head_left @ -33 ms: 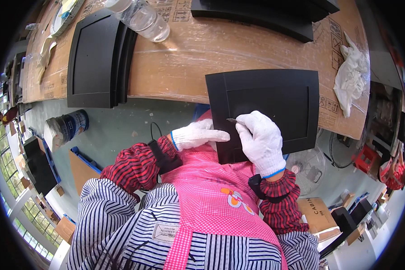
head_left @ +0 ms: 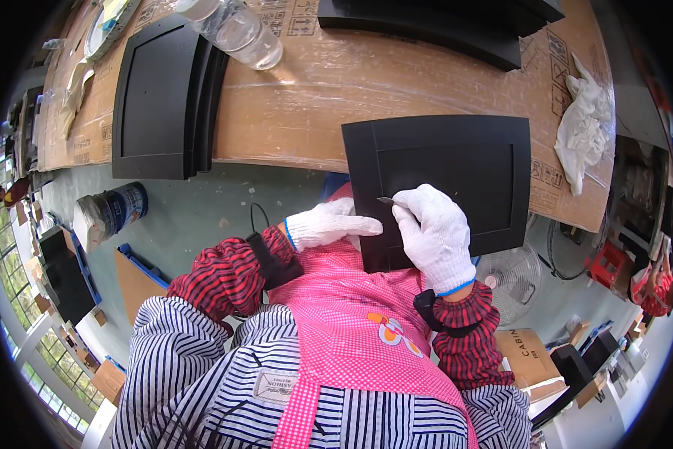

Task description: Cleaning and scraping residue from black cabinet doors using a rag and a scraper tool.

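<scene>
One head view: left fisheye of a head-worn pair, upright, not mirrored. Looks steeply down onto black recessed-frame panel [head_left: 456, 161], which sits close to the lens, right of and above frame centre. Pink gingham apron [head_left: 336, 314] lies below the panel, nearer the lens; cardboard-covered worktable [head_left: 284, 105] spreads beyond it. Very wide coverage: gridded windows [head_left: 7, 262] far left of the panel, bent along the round rim; wire-guarded fan [head_left: 510, 278] just lower right of it.

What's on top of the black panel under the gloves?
Over the panel are the right hand, holding a thin tool, and part of the left hand. What they cover can't be seen.
</scene>
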`<state>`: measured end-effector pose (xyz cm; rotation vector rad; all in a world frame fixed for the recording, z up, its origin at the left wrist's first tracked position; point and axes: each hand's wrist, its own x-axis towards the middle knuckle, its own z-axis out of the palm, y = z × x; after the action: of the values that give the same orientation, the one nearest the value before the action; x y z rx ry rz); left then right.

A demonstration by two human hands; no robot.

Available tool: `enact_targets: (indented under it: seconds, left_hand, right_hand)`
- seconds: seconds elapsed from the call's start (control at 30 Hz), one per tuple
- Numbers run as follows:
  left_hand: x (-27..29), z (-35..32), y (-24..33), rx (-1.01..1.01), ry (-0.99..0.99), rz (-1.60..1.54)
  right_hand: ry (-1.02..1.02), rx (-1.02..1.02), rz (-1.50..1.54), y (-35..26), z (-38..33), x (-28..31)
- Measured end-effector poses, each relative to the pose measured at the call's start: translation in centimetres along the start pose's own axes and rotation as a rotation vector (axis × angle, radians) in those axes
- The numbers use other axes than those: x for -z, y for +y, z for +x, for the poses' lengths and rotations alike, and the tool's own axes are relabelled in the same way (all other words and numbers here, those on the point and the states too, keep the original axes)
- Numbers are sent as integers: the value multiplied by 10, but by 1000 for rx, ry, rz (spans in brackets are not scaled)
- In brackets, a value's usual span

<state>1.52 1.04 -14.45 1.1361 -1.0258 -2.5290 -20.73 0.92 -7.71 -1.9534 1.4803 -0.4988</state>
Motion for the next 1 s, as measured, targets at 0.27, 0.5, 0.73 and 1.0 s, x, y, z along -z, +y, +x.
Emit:
enact_targets:
  seconds: [0.27,0.5,0.73,1.0]
  left_hand:
    - [-1,-2,10,28,23,67]
    - [2,1,4,57,28,67]
    - [-2,-1,6,32,21,-56]
    - [-5,-2,15,61,58,36]
  right_hand:
    - [36,-26,5,-3,0,-4]
    - [49,-60,38,-4,0,-4]
    - [19,-67,58,-3,0,-4]
    - [59,-93,68,-5,-1,-7]
